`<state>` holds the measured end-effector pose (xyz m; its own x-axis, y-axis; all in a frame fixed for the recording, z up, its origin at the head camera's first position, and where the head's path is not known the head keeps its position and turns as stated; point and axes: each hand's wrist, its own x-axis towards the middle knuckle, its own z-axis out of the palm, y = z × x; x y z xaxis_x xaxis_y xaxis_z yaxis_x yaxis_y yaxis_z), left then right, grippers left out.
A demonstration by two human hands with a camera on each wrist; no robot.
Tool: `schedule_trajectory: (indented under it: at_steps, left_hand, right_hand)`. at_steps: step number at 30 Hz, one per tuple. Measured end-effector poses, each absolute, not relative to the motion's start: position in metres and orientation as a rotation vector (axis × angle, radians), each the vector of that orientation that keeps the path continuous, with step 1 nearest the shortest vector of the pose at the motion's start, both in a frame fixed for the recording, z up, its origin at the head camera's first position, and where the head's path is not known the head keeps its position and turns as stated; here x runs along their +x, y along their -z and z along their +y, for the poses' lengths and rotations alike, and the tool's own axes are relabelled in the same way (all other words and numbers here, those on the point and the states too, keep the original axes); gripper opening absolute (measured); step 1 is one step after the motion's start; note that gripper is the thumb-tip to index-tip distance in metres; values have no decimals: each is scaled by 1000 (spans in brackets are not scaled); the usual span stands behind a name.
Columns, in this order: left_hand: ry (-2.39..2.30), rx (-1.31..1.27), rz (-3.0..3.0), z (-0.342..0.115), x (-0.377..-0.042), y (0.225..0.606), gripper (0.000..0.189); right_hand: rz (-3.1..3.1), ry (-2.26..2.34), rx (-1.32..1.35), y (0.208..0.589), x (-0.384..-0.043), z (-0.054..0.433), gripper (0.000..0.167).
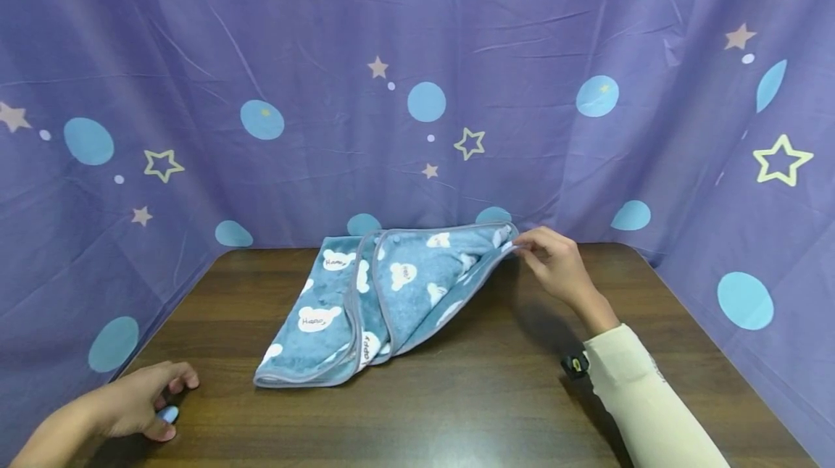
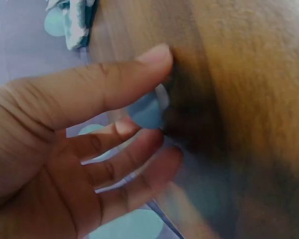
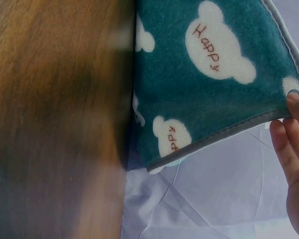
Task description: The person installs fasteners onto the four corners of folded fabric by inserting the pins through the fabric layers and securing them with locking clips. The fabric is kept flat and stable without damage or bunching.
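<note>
A teal blanket (image 1: 404, 294) with white bear heads lettered "Happy" and a grey edging lies partly folded on the table. My right hand (image 1: 554, 265) pinches its far right corner between thumb and fingers. That corner is raised off the wood, and the edging hangs slack from it; the right wrist view shows the grip on the trim (image 3: 229, 130) closely. At the near left, my left hand (image 1: 140, 399) is apart from the blanket. Its thumb and curled fingers hold a small light-blue object (image 2: 148, 110) just above the table, mostly hidden by the thumb.
The brown wooden table (image 1: 457, 410) has a shadow under my right forearm. A purple curtain (image 1: 326, 33) with stars and blue circles hangs behind the table and along both sides. A small black device (image 1: 575, 365) sits at my right wrist.
</note>
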<state>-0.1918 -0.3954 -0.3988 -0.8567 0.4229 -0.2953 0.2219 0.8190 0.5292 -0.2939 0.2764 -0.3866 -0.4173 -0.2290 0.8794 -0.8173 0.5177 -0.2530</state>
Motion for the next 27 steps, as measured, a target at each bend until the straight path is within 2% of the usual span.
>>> schedule_trajectory:
  at_steps: [3, 9, 16, 21, 27]
  left_hand:
    - [-716, 512, 2599, -397, -192, 402, 53]
    - [-568, 820, 2790, -398, -195, 407, 38]
    - [-488, 1021, 2979, -391, -205, 410, 31]
    - [-514, 983, 3066, -378, -216, 404, 26]
    - [-609, 822, 3134, -350, -231, 392, 22]
  right_hand:
    - [-1916, -875, 858, 386, -293, 276, 26]
    - [-1912, -882, 864, 385, -292, 276, 25]
    - [-1926, -894, 875, 385, -293, 277, 27]
    - [-1943, -877, 868, 384, -292, 277, 25]
    - [-1961, -873, 862, 384, -291, 277, 23]
